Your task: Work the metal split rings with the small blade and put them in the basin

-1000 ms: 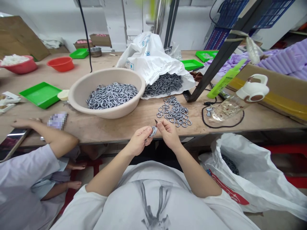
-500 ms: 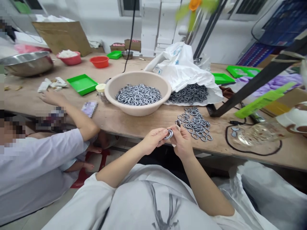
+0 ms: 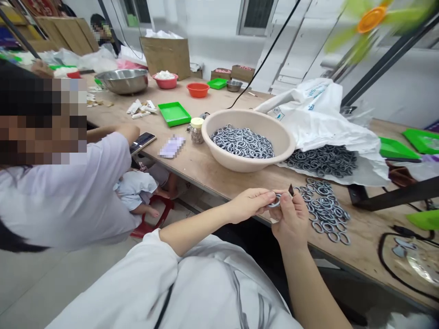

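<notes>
My left hand [image 3: 255, 203] pinches a grey ring [image 3: 277, 204] between thumb and fingers, just off the table's front edge. Close against it, my right hand [image 3: 291, 219] is closed around a small blade with a dark pointed tip [image 3: 291, 189]; the rest of that blade is hidden by the fingers. My right thumb is at the ring's side. A loose pile of grey rings [image 3: 327, 210] lies on the table to the right of my hands. Beyond them stands a beige basin [image 3: 236, 163] with many such rings in it.
An open white sack [image 3: 318, 114] spills darker rings beside the basin. Left of it are a lidded jar [image 3: 196, 132], a green tray [image 3: 174, 114] and a phone [image 3: 143, 142]. A person in a pale shirt [image 3: 85, 187] sits at my left. A black metal post [image 3: 398, 194] rises on the right.
The view has swung left, so the table's things sit further right. My hands remain together on the ring and blade. The neighbouring person's arm has drawn back from the white pieces.
</notes>
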Demonstrator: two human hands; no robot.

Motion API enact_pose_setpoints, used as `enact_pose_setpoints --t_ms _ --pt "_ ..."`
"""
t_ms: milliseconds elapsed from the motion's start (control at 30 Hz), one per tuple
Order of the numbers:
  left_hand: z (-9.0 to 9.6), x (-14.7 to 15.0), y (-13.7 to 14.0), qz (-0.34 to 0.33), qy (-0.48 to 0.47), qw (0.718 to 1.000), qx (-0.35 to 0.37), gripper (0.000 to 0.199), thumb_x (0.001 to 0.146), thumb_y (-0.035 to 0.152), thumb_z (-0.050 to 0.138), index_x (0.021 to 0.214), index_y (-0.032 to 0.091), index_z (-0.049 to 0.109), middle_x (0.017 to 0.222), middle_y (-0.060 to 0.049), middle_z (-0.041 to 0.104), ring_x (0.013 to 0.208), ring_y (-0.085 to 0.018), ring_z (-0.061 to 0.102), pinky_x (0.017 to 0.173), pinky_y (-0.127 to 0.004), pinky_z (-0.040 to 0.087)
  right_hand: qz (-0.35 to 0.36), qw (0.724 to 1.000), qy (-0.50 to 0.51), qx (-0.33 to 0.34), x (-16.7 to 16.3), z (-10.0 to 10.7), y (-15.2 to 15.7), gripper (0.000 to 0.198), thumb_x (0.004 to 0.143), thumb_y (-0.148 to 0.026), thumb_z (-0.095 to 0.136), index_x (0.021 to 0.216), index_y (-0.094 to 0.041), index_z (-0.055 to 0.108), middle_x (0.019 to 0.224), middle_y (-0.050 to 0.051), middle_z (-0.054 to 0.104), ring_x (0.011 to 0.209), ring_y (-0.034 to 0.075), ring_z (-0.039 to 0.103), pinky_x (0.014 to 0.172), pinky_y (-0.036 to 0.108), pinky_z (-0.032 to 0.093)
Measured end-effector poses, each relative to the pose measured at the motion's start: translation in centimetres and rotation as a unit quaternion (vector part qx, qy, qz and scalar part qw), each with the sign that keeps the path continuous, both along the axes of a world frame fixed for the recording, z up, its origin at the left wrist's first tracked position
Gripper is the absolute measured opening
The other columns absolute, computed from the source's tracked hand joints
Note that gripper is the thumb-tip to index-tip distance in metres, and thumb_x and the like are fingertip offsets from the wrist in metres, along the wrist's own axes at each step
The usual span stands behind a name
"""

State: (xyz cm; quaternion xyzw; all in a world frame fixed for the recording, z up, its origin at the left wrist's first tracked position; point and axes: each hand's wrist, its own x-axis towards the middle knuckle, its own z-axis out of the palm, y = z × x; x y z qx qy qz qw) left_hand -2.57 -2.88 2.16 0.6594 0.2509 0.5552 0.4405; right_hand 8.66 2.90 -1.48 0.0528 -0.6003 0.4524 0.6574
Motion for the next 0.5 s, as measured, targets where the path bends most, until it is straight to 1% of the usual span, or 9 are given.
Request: enact_pose_setpoints --t_ms 67,133,167,233,267,333,367,433,500 --pt "0.2 0.0 0.0 0.006 0.023 1.000 0.017 0.055 0.077 0.067 0.068 0.083 0.013 0.057 0.062 0.003 0.042 0.051 -0.006 0.031 0.049 -0.022 0.020 -0.010 1.000 0.000 -0.013 0.1 0.1 0.1 0.044 0.092 -0.055 0.074 0.096 -0.013 0.062 0.060 -0.001 0.037 0.044 0.006 0.027 0.039 0.014 0.024" --pt "1.1 0.0 0.0 0.035 0.061 0.996 0.055 0.047 0.085 0.060 0.062 0.078 0.013 0.057 0.062 0.001 0.044 0.055 -0.007 0.035 0.052 -0.022 0.025 -0.028 0.999 0.011 -0.032 0.3 0.1 0.3 0.049 0.091 -0.059 0.074 0.094 -0.012 0.061 0.062 -0.001 0.039 0.043 0.005 0.026 0.038 0.015 0.023" --pt "2.0 -0.1 0.0 0.060 0.083 0.991 0.087 0.044 0.089 0.056 0.059 0.078 0.013 0.057 0.064 0.001 0.046 0.057 -0.008 0.037 0.054 -0.022 0.028 -0.039 0.998 0.019 -0.044 0.6 0.2 0.4 0.051 0.089 -0.060 0.075 0.093 -0.012 0.060 0.064 0.000 0.041 0.043 0.004 0.026 0.037 0.014 0.023" --pt "4.8 -0.4 0.2 0.128 0.109 0.969 0.181 0.037 0.092 0.048 0.054 0.076 0.014 0.057 0.067 -0.001 0.048 0.062 -0.010 0.042 0.060 -0.023 0.032 -0.061 0.995 0.025 -0.076 1.3 0.4 0.8 0.057 0.084 -0.064 0.078 0.093 -0.012 0.058 0.067 -0.001 0.041 0.043 0.003 0.026 0.036 0.014 0.021" --pt "6.5 -0.8 0.4 0.174 0.131 0.947 0.236 0.033 0.094 0.042 0.052 0.076 0.015 0.056 0.069 -0.001 0.050 0.065 -0.011 0.043 0.063 -0.024 0.033 -0.072 0.993 0.023 -0.092 1.8 0.5 1.2 0.061 0.081 -0.066 0.079 0.096 -0.012 0.057 0.068 -0.001 0.040 0.043 0.003 0.025 0.036 0.014 0.020" --pt "10.3 -1.9 1.4 0.308 0.175 0.873 0.335 0.032 0.096 0.034 0.050 0.070 0.016 0.052 0.069 -0.002 0.050 0.068 -0.013 0.045 0.068 -0.026 0.034 -0.104 0.987 0.025 -0.120 3.3 0.7 2.7 0.069 0.075 -0.068 0.080 0.104 -0.012 0.055 0.069 -0.002 0.039 0.044 0.004 0.026 0.036 0.015 0.019" --pt "12.2 -2.6 2.1 0.369 0.199 0.838 0.349 0.027 0.095 0.032 0.052 0.073 0.016 0.054 0.070 -0.003 0.052 0.069 -0.014 0.047 0.072 -0.028 0.035 -0.130 0.982 0.035 -0.129 4.4 0.8 3.8 0.071 0.073 -0.067 0.081 0.108 -0.012 0.053 0.070 -0.003 0.040 0.045 0.004 0.026 0.037 0.015 0.019" --pt "15.3 -4.2 3.9 0.462 0.269 0.788 0.305 0.012 0.090 0.025 0.060 0.095 0.015 0.061 0.087 -0.009 0.063 0.080 -0.019 0.054 0.084 -0.035 0.040 -0.213 0.965 0.063 -0.137 7.0 0.8 6.6 0.074 0.068 -0.063 0.080 0.111 -0.011 0.049 0.073 -0.001 0.044 0.049 0.006 0.032 0.040 0.016 0.023" --pt "17.4 -5.6 5.4 0.520 0.371 0.737 0.221 0.047 0.086 0.029 0.068 0.128 0.011 0.055 0.115 -0.020 0.062 0.105 -0.032 0.056 0.099 -0.047 0.038 -0.336 0.931 0.062 -0.125 10.2 0.6 9.5 0.065 0.072 -0.057 0.072 0.111 -0.009 0.053 0.079 0.003 0.050 0.058 0.010 0.042 0.050 0.019 0.034"
